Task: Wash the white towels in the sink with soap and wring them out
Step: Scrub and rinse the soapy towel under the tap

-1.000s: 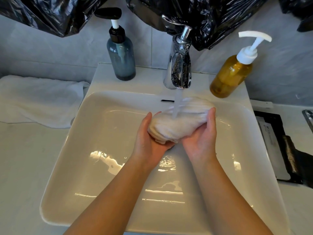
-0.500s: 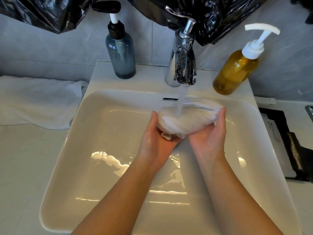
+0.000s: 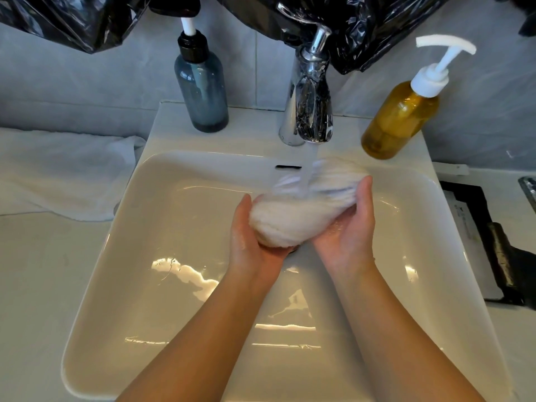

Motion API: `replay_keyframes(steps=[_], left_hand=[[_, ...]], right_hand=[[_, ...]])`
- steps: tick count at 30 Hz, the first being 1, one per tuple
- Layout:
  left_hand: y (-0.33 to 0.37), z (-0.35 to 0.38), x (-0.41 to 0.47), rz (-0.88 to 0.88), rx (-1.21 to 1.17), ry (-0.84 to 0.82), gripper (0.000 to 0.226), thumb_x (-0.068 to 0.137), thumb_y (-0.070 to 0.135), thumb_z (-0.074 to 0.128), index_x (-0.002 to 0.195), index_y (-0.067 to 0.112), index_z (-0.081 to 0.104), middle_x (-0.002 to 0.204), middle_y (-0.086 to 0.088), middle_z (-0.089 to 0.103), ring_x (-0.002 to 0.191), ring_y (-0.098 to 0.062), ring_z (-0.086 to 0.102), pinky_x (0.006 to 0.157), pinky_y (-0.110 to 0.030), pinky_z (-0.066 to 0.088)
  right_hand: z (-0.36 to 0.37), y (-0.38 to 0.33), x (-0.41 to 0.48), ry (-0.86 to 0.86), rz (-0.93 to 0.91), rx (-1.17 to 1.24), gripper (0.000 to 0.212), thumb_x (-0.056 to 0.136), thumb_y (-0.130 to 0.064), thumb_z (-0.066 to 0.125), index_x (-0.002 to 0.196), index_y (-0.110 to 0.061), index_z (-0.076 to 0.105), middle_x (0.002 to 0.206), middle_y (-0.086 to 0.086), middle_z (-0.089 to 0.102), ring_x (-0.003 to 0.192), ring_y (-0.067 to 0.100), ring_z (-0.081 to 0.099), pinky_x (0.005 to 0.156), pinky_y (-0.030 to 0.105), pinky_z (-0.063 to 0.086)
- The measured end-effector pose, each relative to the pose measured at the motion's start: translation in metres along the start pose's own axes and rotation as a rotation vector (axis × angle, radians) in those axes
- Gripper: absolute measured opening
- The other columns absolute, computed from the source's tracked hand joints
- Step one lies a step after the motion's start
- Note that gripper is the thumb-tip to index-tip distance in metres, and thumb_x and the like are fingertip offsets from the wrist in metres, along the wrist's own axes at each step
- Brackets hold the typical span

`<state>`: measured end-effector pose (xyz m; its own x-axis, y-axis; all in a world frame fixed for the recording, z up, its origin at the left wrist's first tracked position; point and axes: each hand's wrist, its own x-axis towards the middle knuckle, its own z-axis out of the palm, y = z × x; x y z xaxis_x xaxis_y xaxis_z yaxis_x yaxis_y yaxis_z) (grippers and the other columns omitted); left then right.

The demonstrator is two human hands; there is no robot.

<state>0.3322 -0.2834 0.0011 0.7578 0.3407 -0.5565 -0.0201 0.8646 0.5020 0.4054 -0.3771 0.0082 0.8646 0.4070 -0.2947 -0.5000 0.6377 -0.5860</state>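
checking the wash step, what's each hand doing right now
Left hand: grips the bunched white towel under the tap.
Right hand: grips the same towel's other end.

Two forearms are showing bare, entering over the near rim of the sink (image 3: 121, 285), with only uncovered skin running up to the wrists. The left hand (image 3: 255, 242) and the right hand (image 3: 348, 236), over the sink's far half, are glistening wet, and a damp sheen is catching the light along both wrists.
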Motion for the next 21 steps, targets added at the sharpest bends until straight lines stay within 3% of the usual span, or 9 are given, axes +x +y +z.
replay_keyframes(steps=[3,5,7,10,14,17,21], left_hand=[[0.002,-0.004,0.000,0.032,-0.034,0.045,0.046,0.097,0.046,0.040,0.115,0.014,0.068,0.111,-0.011,0.072,0.097,-0.028,0.068,0.075,-0.034,0.052],[0.003,-0.006,0.001,0.065,-0.012,0.042,0.038,0.096,0.033,0.042,0.086,0.015,0.073,0.085,-0.006,0.072,0.075,-0.022,0.069,0.064,-0.029,0.053],[0.003,-0.005,0.000,0.106,0.040,0.043,0.043,0.093,0.023,0.041,0.057,0.017,0.063,0.059,-0.001,0.060,0.052,-0.017,0.061,0.049,-0.023,0.049],[0.005,-0.003,-0.003,0.168,0.079,0.090,0.030,0.092,0.021,0.043,0.066,0.017,0.057,0.057,0.003,0.055,0.052,-0.016,0.057,0.047,-0.020,0.045],[0.013,-0.006,-0.010,0.218,0.135,0.150,0.016,0.090,0.028,0.050,0.094,0.022,0.064,0.082,0.001,0.064,0.080,-0.018,0.061,0.071,-0.032,0.045],[0.023,-0.014,-0.020,0.211,0.162,0.147,0.020,0.092,0.027,0.048,0.083,0.023,0.066,0.077,0.001,0.066,0.074,-0.016,0.064,0.072,-0.032,0.048],[0.036,-0.024,-0.035,0.212,0.178,0.144,0.028,0.094,0.027,0.047,0.077,0.024,0.069,0.077,0.002,0.070,0.071,-0.013,0.068,0.066,-0.030,0.053]], right_hand=[[0.003,0.002,-0.002,-0.036,0.032,-0.048,0.058,0.089,-0.055,0.044,0.125,-0.013,0.063,0.121,0.012,0.070,0.119,0.027,0.064,0.096,0.041,0.054],[0.003,0.004,-0.002,-0.037,0.038,-0.063,0.060,0.088,-0.058,0.043,0.125,-0.014,0.063,0.121,0.011,0.070,0.119,0.026,0.064,0.097,0.041,0.054],[0.003,0.006,-0.002,-0.032,0.047,-0.063,0.063,0.089,-0.059,0.042,0.128,-0.014,0.062,0.126,0.012,0.067,0.123,0.027,0.062,0.104,0.043,0.048],[0.004,0.009,-0.001,-0.034,0.095,-0.059,0.071,0.091,-0.063,0.040,0.139,-0.013,0.055,0.134,0.015,0.063,0.126,0.029,0.059,0.109,0.047,0.043],[0.003,0.013,-0.001,-0.010,0.216,-0.064,0.070,0.095,-0.064,0.037,0.141,-0.014,0.053,0.131,0.015,0.065,0.122,0.030,0.062,0.102,0.048,0.049],[0.008,0.018,-0.005,-0.025,0.294,-0.068,0.068,0.097,-0.063,0.036,0.139,-0.013,0.054,0.129,0.016,0.065,0.120,0.031,0.063,0.099,0.048,0.051],[0.020,0.030,-0.011,-0.016,0.358,-0.089,0.072,0.090,-0.062,0.046,0.141,-0.011,0.053,0.136,0.020,0.060,0.129,0.034,0.055,0.113,0.055,0.037]])
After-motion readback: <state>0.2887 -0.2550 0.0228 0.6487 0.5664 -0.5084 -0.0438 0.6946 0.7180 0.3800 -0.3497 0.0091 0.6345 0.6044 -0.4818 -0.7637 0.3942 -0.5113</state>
